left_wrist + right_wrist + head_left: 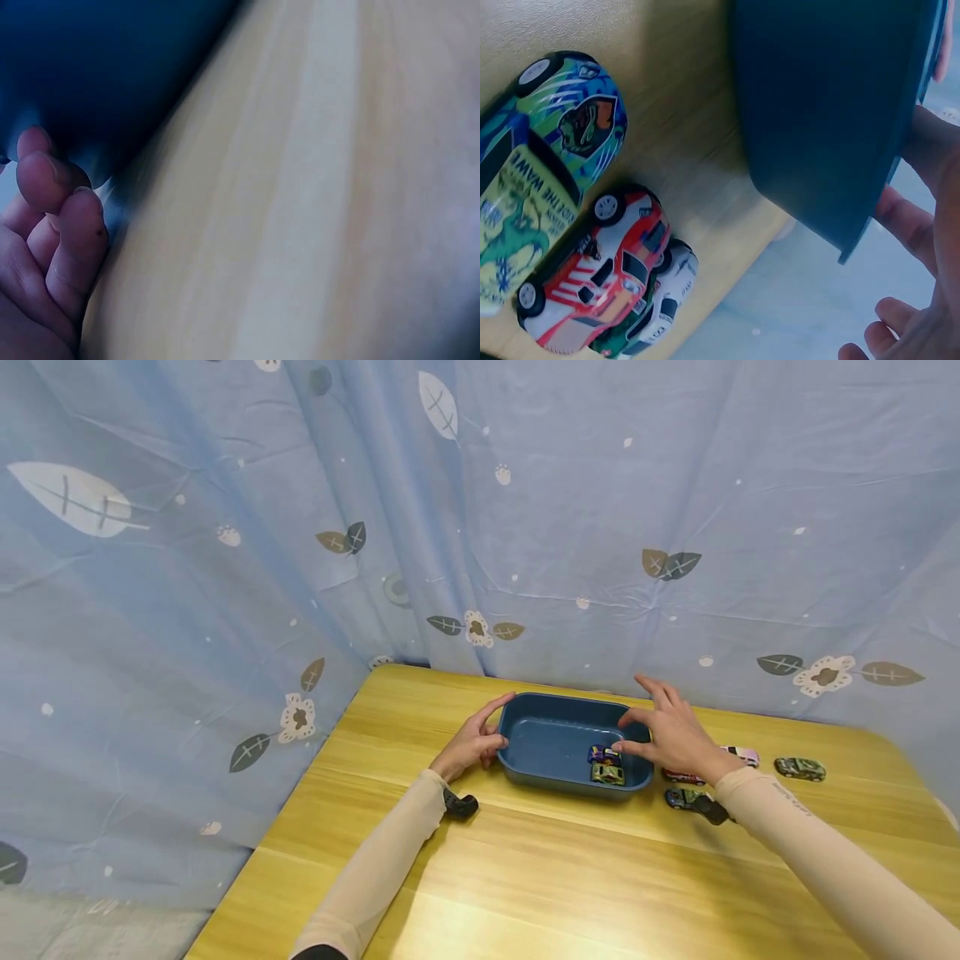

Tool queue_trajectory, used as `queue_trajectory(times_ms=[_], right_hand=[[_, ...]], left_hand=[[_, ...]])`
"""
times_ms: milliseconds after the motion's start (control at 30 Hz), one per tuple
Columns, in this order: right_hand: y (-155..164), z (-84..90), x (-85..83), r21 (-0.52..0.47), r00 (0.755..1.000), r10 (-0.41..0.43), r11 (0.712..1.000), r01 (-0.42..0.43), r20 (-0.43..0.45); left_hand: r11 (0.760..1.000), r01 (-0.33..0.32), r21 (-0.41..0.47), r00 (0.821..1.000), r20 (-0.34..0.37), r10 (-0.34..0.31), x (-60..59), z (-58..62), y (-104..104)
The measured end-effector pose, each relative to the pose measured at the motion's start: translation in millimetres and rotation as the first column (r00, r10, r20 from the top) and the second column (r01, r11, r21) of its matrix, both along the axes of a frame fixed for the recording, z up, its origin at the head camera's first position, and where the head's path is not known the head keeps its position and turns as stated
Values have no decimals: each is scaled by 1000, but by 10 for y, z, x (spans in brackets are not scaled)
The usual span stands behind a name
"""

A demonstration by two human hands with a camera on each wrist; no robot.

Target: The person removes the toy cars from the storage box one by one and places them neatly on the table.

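Observation:
A dark blue plastic bin (551, 783) stands on the table near the curtain. My left hand (471, 745) holds its left end, index finger along the rim and thumb at the front corner. Inside the bin's right end lie a purple-blue toy car (597, 753) and a green toy car (607, 775), side by side. Over the right rim reaches my right hand (672, 735), thumb and index finger apart just above those cars. I see nothing between them. In the right wrist view those fingertips are hidden behind the bin's wall.
Right of the bin sit a blue-green toy car (551, 161), a red-and-white toy car (604, 277) and a white-and-green toy car (660, 307). Farther right is a camouflage toy car (800, 768). A blue leaf-patterned curtain (555, 527) hangs behind the wooden table (525, 877).

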State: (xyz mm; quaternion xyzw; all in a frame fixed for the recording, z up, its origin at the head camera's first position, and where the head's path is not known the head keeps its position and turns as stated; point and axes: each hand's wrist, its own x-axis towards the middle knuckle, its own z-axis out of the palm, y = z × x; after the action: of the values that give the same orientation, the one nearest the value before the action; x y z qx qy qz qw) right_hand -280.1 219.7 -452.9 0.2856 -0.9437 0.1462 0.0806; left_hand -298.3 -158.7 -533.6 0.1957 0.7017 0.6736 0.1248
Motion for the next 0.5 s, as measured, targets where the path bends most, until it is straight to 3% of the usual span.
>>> queue_trajectory(times_ms=[200,500], right_hand=[[-36,-39,-42,17,999,8,1000,-8,34],[-136,-117,-46,51,998,70,996,-69,-8]], left_hand=[[1000,3,6,1000,5,-3,-16,-4,-7],[1000,4,-2,1000,-16,-4,-2,-6,9]])
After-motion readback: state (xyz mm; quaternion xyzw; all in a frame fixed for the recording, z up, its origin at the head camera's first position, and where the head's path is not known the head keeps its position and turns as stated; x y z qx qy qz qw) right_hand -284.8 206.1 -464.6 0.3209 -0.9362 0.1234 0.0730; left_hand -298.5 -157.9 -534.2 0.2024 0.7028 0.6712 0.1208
